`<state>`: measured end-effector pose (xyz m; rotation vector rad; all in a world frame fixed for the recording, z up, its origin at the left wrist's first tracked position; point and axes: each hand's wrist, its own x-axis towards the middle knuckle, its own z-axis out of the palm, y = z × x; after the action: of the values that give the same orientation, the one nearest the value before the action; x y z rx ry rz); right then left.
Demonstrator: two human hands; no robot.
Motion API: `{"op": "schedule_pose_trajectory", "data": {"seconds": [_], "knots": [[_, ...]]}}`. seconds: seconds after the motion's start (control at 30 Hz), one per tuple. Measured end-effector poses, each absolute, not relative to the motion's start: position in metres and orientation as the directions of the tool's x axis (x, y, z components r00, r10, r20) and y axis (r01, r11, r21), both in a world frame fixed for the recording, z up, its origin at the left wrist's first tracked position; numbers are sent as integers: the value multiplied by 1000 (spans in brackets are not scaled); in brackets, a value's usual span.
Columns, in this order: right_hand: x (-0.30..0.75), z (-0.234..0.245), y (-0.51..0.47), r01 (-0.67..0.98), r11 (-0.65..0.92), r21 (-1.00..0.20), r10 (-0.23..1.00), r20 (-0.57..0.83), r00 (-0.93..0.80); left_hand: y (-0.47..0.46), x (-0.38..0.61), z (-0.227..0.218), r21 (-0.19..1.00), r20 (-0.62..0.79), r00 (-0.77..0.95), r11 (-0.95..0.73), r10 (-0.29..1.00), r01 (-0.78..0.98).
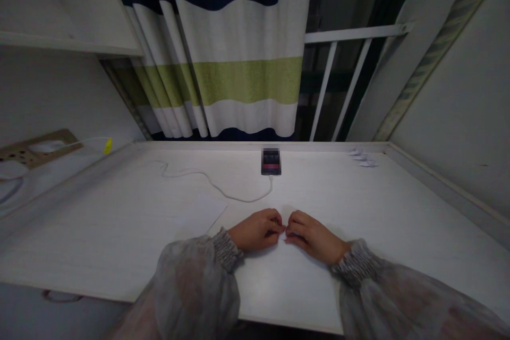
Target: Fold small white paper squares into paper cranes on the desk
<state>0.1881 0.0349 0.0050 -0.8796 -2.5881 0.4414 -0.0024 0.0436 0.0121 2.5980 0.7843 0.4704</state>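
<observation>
White paper piece [283, 236], seen in the head view: small, mostly covered by fingers, and situated low over the near part of the white bench [303, 297], slightly right of the middle. Its exact shape is hidden. Left hand [257, 231]: reaches in from the left with the back of the hand uppermost, fingers bent, and fingertips pinching the paper's left side; a ring [273, 223] shows on one finger. Right hand [313, 235]: mirrors this pose from the right, its fingers curled inward and its tips closed on the opposite side. Whether the opposing fingertips touch one another cannot be told. Both forearms, in sheer grey sleeves [195, 276] with gathered cuffs, enter from the lower corners and converge toward the paper; the left runs more steeply, the right at a flatter slant. Surroundings: a flat paper sheet [203, 212] lies to the left, beyond the left cuff. A dark device [271, 161], its face pixelated, sits near the far edge, with a white cable [223, 191] winding leftward from its near side. Several small folded papers [363, 159] are grouped at the far right corner. Behind the bench hangs a banded curtain [247, 79].
</observation>
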Motion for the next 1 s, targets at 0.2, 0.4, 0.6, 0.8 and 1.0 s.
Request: {"op": "schedule_pose_trajectory", "data": {"seconds": [0.2,0.4,0.6,0.8,1.0], "knots": [[185,4,30,536,791,-295,605,246,-757,47,-6,12,470,171,808,-768,564,436],[184,1,30,576,769,-277,635,225,-739,48,-7,13,524,173,803,-744,570,415],[183,3,30,565,745,-354,654,220,-724,48,-9,15,562,149,793,-710,591,424],[183,5,31,552,677,-488,706,219,-673,52,-9,12,617,129,778,-664,615,422],[183,3,32,566,641,-518,733,195,-651,54,-7,10,706,133,725,-578,675,409]]}}
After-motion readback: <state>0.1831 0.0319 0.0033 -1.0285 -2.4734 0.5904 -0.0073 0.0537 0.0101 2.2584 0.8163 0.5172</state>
